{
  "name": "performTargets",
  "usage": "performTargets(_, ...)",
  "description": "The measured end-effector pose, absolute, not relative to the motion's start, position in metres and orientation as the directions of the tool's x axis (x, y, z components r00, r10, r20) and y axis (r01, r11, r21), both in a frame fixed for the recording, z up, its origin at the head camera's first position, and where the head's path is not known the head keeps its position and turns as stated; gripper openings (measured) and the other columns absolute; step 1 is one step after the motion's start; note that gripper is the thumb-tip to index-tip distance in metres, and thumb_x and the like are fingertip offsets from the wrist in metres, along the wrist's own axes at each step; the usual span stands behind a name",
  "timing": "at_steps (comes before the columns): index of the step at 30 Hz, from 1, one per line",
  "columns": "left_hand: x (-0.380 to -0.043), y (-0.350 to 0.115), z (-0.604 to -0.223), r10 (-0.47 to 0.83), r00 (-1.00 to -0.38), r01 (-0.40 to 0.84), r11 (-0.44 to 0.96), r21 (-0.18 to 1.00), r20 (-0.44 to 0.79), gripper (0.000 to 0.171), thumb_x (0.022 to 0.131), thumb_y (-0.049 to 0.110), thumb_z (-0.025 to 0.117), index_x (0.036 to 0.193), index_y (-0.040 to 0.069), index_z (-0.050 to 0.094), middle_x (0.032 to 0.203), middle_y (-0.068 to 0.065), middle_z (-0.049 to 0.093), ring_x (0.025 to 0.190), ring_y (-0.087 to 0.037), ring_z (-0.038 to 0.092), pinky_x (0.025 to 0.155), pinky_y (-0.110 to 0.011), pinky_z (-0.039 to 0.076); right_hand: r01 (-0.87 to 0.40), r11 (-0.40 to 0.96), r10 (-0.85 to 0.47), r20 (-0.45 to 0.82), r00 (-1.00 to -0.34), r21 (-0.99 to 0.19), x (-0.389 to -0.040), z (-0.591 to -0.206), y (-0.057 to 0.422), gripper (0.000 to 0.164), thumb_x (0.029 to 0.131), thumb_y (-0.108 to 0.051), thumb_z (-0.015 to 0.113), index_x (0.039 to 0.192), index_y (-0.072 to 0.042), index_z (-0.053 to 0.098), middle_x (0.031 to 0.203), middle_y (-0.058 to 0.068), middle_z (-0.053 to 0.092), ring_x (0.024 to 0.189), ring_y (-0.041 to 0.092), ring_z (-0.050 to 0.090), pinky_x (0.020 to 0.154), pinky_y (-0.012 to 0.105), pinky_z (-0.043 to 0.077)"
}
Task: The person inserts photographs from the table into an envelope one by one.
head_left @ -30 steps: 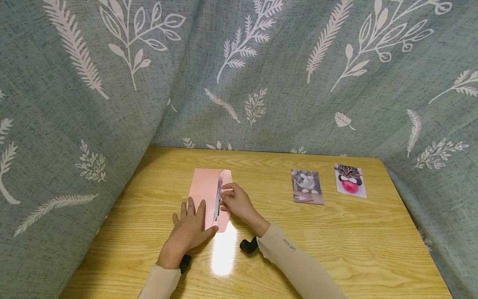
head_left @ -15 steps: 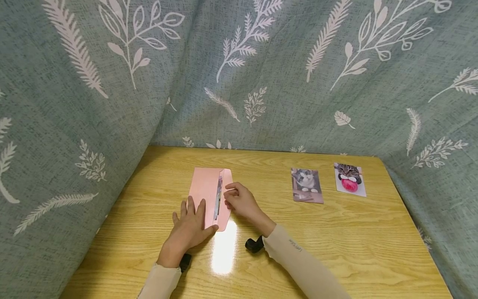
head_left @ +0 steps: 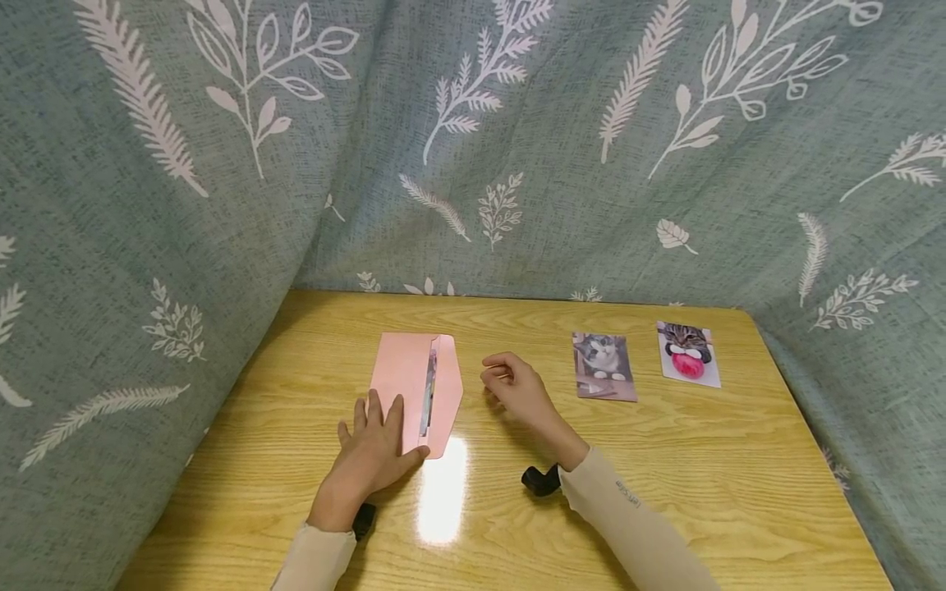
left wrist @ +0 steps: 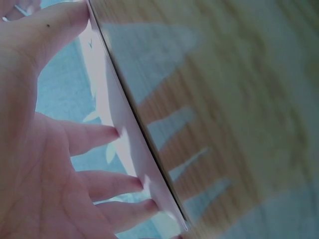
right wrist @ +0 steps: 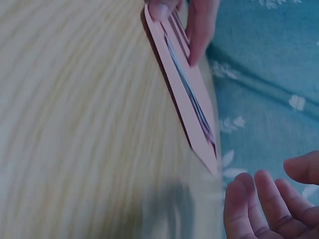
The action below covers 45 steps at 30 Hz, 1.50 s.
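A pink envelope (head_left: 399,361) lies on the table with its flap (head_left: 447,398) folded out to the right. In its mouth shows the edge of a picture card (head_left: 428,394), mostly hidden inside. My left hand (head_left: 369,451) rests on the lower left of the envelope, fingers spread and thumb near the opening; the left wrist view shows the fingertips on the pink paper (left wrist: 122,119). My right hand (head_left: 521,394) is to the right of the flap, apart from it, with loosely bent fingers and nothing between them. The right wrist view shows those fingers (right wrist: 264,204) beyond the envelope's end.
Right of my right hand lies a photo of a grey and white cat (head_left: 604,367). Farther right is a photo of a tabby cat with a pink ball (head_left: 688,355). A patterned green-grey curtain (head_left: 473,205) encloses the wooden table (head_left: 665,484) at the back and sides.
My right hand has left the envelope's opening and moved right, off the flap. The left hand has stayed on the envelope, and the card's edge still shows in the mouth.
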<state>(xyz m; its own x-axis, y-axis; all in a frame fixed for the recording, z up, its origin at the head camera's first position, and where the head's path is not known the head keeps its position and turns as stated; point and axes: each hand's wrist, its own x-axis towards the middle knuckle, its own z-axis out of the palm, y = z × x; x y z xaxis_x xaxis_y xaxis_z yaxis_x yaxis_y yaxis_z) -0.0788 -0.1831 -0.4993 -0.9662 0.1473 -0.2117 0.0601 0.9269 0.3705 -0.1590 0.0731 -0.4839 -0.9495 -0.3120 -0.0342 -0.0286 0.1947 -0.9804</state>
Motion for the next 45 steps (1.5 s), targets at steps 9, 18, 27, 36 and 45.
performTargets(9,-0.078,-0.187,-0.503,0.149,-0.97,0.069,0.926,0.371,-0.19,0.096,0.091,0.056,0.066,0.157,0.0,0.026,0.156,-0.041,0.007,0.142,-0.06,0.006,0.1,-0.081,0.013,-0.133,0.358,-0.246,0.044,-0.968,-0.924,-0.17,-0.479,0.112,0.031,0.101,-0.016,0.062,0.128,0.0,0.061,0.114,0.013,0.066,0.103,0.031,0.062,0.087,0.046,0.051)
performTargets(18,-0.078,-0.187,-0.502,0.15,-0.969,0.07,0.929,0.364,-0.196,0.095,0.091,0.056,0.065,0.158,0.001,0.025,0.156,-0.041,0.007,0.142,-0.059,0.007,0.1,-0.081,0.014,-0.159,0.47,-0.162,0.092,-0.982,-0.868,-0.188,-0.477,0.164,0.031,0.102,-0.015,0.061,0.129,-0.001,0.058,0.122,0.018,0.062,0.111,0.032,0.059,0.094,0.048,0.048)
performTargets(27,-0.077,-0.185,-0.5,0.153,-0.967,0.07,0.929,0.362,-0.204,0.094,0.092,0.057,0.065,0.157,0.001,0.026,0.156,-0.041,0.007,0.142,-0.06,0.007,0.1,-0.081,0.015,-0.073,0.594,-0.04,0.062,-0.997,-0.801,-0.211,-0.485,0.218,0.039,0.101,-0.013,0.06,0.135,0.004,0.054,0.133,0.025,0.053,0.12,0.043,0.051,0.098,0.055,0.044)
performTargets(36,-0.078,-0.184,-0.5,0.153,-0.966,0.068,0.927,0.369,-0.207,0.095,0.091,0.057,0.066,0.158,0.001,0.026,0.156,-0.04,0.006,0.142,-0.06,0.007,0.1,-0.081,0.014,0.046,0.632,0.036,-0.03,-0.999,-0.774,-0.224,-0.499,0.252,0.049,0.102,-0.016,0.058,0.143,0.006,0.044,0.143,0.029,0.045,0.129,0.047,0.045,0.102,0.058,0.04)
performTargets(45,-0.079,-0.183,-0.5,0.154,-0.967,0.072,0.928,0.365,-0.202,0.094,0.091,0.056,0.066,0.157,0.0,0.028,0.156,-0.041,0.008,0.141,-0.06,0.009,0.1,-0.081,0.015,0.03,0.704,-0.029,-0.071,-0.997,-0.71,-0.23,-0.504,0.265,0.058,0.102,-0.02,0.057,0.148,0.01,0.037,0.143,0.034,0.043,0.128,0.05,0.044,0.101,0.062,0.039)
